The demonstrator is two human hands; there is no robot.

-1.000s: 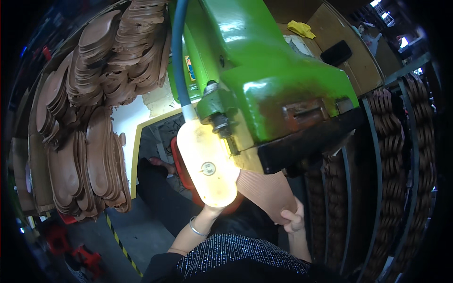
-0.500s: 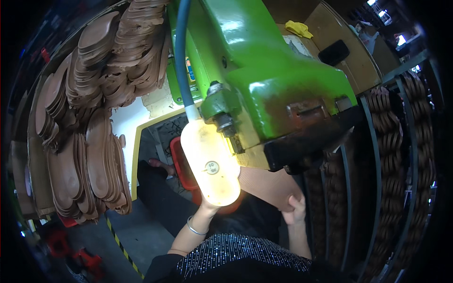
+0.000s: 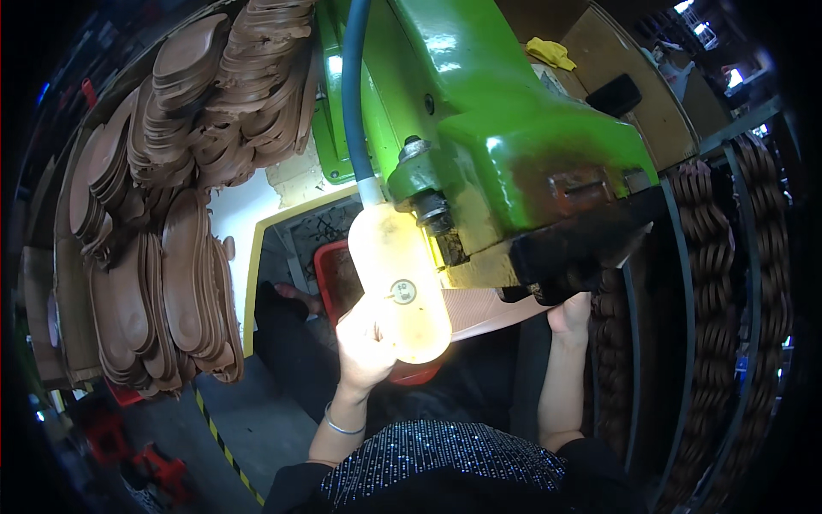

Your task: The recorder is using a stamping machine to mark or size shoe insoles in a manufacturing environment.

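Brown ribbed shoe sole (image 3: 486, 313), probably light, flexible, best held by its ends, sat below the green machine head (image 3: 548, 154), right hand (image 3: 570, 316) pinching one, left hand's (image 3: 362, 349) grip unclear behind the lamp (image 3: 398, 257).

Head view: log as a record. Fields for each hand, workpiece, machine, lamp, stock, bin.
left hand: partly behind lamp, grip hidden
right hand: at the sole's right end, fingertips hidden
workpiece: ribbed brown shoe sole, partly hidden by lamp and machine
machine: green, dark staining near its front
lamp: lit, blue cable
stock: stacked brown soles, left side
bin: red, partly hidden
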